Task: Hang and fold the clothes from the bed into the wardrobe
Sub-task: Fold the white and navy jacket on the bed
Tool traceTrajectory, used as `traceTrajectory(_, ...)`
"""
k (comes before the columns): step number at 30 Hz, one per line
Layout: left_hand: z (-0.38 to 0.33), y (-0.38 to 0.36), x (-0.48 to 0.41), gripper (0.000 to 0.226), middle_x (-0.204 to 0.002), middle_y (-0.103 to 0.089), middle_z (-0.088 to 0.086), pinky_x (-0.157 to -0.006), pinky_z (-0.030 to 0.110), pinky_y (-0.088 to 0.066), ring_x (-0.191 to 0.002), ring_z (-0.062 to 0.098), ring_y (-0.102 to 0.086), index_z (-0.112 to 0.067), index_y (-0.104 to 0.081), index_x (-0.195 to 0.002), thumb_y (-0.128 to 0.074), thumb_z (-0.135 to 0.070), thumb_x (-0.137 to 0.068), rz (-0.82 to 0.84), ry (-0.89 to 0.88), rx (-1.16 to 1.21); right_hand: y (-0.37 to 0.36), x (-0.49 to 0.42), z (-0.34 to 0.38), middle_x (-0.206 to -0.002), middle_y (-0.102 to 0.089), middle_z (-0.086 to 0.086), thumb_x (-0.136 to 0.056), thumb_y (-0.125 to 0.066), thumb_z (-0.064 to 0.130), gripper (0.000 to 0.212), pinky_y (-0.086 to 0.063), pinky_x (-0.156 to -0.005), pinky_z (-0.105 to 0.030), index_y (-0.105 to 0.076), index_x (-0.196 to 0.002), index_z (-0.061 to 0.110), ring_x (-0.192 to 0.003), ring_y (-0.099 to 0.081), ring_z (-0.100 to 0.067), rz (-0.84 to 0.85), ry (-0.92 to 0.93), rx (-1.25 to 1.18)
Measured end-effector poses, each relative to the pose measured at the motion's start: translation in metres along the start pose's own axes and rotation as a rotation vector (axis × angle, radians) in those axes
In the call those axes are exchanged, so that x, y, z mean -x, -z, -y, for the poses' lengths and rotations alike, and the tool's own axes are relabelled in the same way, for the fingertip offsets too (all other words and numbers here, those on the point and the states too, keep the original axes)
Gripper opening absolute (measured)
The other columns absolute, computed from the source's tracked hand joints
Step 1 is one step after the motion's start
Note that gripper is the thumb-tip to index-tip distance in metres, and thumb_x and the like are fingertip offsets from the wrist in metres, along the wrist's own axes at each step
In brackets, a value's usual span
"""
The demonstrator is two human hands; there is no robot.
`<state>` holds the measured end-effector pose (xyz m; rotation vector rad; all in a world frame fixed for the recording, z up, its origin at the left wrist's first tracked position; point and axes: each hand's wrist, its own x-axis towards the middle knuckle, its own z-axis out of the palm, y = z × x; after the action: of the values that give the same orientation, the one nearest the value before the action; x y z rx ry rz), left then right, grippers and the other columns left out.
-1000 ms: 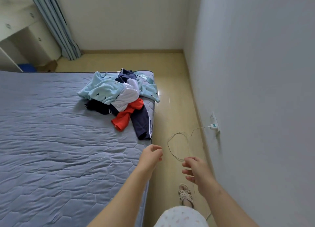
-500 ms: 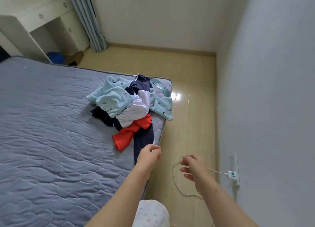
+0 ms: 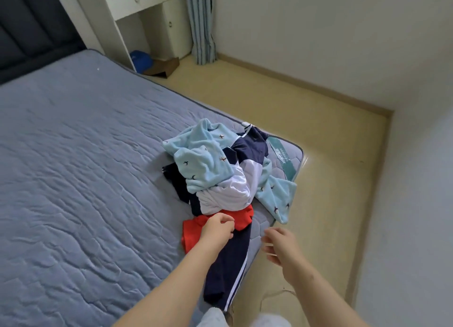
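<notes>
Opening step of the task, the first pick from the pile; the pile of clothes (image 3: 220,169) lay heaped at the foot corner of the bed (image 3: 73,179), nothing yet hung or folded, and no wardrobe was in view. The left hand (image 3: 218,228) hovered at the near end of the pile, over the red garment (image 3: 192,232), its grip narrow with the fingers curled under; whether it had caught any cloth could not be told. The right hand (image 3: 279,245), blurred, hung just beside the mattress edge over the floor (image 3: 318,179), its grip slack and holding nothing. The navy striped trousers (image 3: 228,265) trailed from the pile toward the person and over the bed's edge; a light-blue bird-print fleece (image 3: 203,155) and a white garment (image 3: 232,191) lay on top.

The next move, by my judgement, called for one garment to be pinched and drawn free; the red piece lay partly under the white one and over the navy trousers, so a slow lift with the right hand steadying the heap would keep the rest from sliding off the corner.

Against the view a second earlier: both hands had then been well apart from the pile, and a wall socket with a looped cable had shown at the right; now the hands had closed on the clothes, and the view had swung to take in the white desk (image 3: 122,5), the curtain (image 3: 201,22) and a dark headboard (image 3: 29,20).
</notes>
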<state>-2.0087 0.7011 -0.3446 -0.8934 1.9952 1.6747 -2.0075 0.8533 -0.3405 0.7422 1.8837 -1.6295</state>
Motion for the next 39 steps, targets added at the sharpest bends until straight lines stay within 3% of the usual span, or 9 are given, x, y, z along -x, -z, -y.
traceTrajectory(11,-0.048,-0.017,-0.116,0.016,-0.080,-0.058,-0.001,-0.049,0.018,-0.036,-0.063,0.010,-0.053,-0.022,-0.055,-0.088,-0.044,-0.009,-0.089,-0.133,0.206,0.072,-0.001,-0.140,0.076,-0.076,-0.057,-0.003,-0.088,-0.051,0.012,0.010,-0.038,-0.056,-0.024,-0.057,-0.080,0.014,-0.062,-0.051,-0.017,0.159,-0.114,0.196)
traceTrajectory(21,-0.069,-0.062,-0.217,0.016,-0.083,-0.052,0.003,-0.061,0.026,-0.041,-0.077,0.018,-0.052,-0.013,-0.053,-0.105,-0.043,-0.015,-0.093,-0.340,0.652,0.352,0.004,-0.281,0.144,-0.075,-0.053,-0.004,-0.090,-0.043,0.009,0.013,-0.036,-0.055,-0.026,-0.052,-0.081,0.012,-0.061,-0.049,-0.017,0.319,-0.186,0.535)
traceTrajectory(24,-0.061,-0.071,-0.244,0.026,-0.109,-0.052,0.006,-0.077,0.033,-0.043,-0.099,0.024,-0.050,-0.015,-0.052,-0.116,-0.052,-0.020,-0.091,-0.414,0.743,0.601,0.000,-0.305,0.138,-0.076,-0.051,-0.007,-0.091,-0.044,0.007,0.017,-0.036,-0.056,-0.025,-0.055,-0.096,-0.003,-0.059,-0.046,-0.018,0.348,-0.249,0.588)
traceTrajectory(28,-0.043,-0.078,-0.274,0.051,-0.119,-0.044,0.000,-0.086,0.041,-0.041,-0.116,0.026,-0.044,-0.021,-0.046,-0.128,-0.062,-0.037,-0.083,-0.473,0.851,1.094,-0.001,-0.330,0.127,-0.070,-0.044,-0.007,-0.092,-0.042,0.003,0.029,-0.034,-0.039,-0.016,-0.045,-0.112,-0.018,-0.055,-0.038,-0.017,0.367,-0.316,0.614)
traceTrajectory(31,-0.031,-0.086,-0.297,0.057,-0.123,-0.047,0.004,-0.069,0.044,-0.050,-0.106,0.028,-0.050,-0.019,-0.047,-0.125,-0.071,-0.038,-0.077,-0.444,0.889,1.296,-0.001,-0.341,0.121,-0.070,-0.047,-0.007,-0.093,-0.043,0.004,0.015,-0.035,-0.036,-0.012,-0.053,-0.094,-0.008,-0.056,-0.042,-0.018,0.353,-0.370,0.635)
traceTrajectory(34,-0.026,-0.093,-0.310,0.050,-0.121,-0.051,0.006,-0.049,0.032,-0.049,-0.089,0.023,-0.052,-0.016,-0.045,-0.130,-0.063,-0.008,-0.083,-0.541,0.858,1.381,-0.001,-0.345,0.118,-0.069,-0.053,-0.004,-0.092,-0.045,0.007,0.011,-0.037,-0.047,-0.019,-0.053,-0.085,0.007,-0.056,-0.049,-0.016,0.331,-0.368,0.682)
traceTrajectory(37,-0.021,-0.086,-0.302,0.051,-0.077,-0.047,0.002,-0.037,0.015,-0.036,-0.055,0.014,-0.035,-0.019,-0.046,-0.131,-0.041,0.005,-0.086,-0.598,0.770,1.340,-0.004,-0.339,0.112,-0.069,-0.052,-0.004,-0.092,-0.045,0.007,0.008,-0.036,-0.052,-0.023,-0.053,-0.091,0.005,-0.057,-0.048,-0.016,0.323,-0.354,0.715)
traceTrajectory(39,-0.021,-0.071,-0.283,0.044,-0.067,-0.041,0.000,-0.035,0.013,-0.030,-0.050,0.012,-0.030,-0.025,-0.053,-0.117,-0.037,0.002,-0.087,-0.560,0.698,1.321,-0.012,-0.326,0.108,-0.071,-0.052,-0.005,-0.092,-0.045,0.008,0.007,-0.036,-0.052,-0.023,-0.052,-0.090,0.007,-0.056,-0.047,-0.016,0.334,-0.347,0.708)
